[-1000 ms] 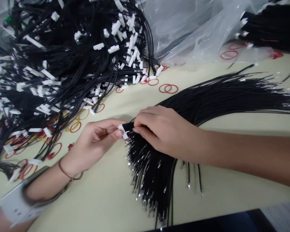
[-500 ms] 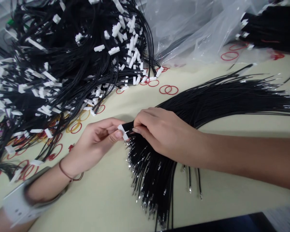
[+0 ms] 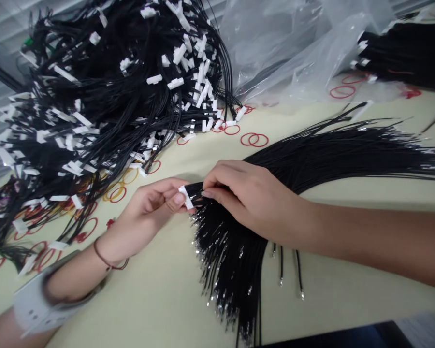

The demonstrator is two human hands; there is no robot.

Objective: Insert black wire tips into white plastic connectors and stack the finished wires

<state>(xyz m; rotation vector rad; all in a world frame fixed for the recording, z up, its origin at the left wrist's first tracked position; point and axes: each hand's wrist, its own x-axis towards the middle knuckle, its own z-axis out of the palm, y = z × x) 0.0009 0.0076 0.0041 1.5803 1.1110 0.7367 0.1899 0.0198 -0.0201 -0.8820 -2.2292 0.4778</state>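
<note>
My left hand (image 3: 155, 200) pinches a white connector housing (image 3: 186, 197) between thumb and fingers. Several black wires (image 3: 195, 190) run out of the housing's right side toward my right hand (image 3: 248, 195). The thumb and index finger of that hand are closed on a black wire close to the housing; its very tip is hard to make out. Under my right hand lies a thick bundle of loose black wires (image 3: 228, 256), its crimped metal ends fanned toward the front. The bundle's other end (image 3: 366, 150) stretches to the right.
A large heap of black wires with white connectors (image 3: 130, 96) fills the back left. Red rubber bands (image 3: 254, 139) lie scattered on the pale table (image 3: 159, 299). Clear plastic bags (image 3: 293, 48) and another wire bundle (image 3: 406, 55) are at the back right. A dark flat object (image 3: 348, 337) sits at the front edge.
The view has shifted slightly. My right finger and thumb have drawn back a little from the housing, and more wire shows between them. My left hand keeps its hold on the connector housing.
</note>
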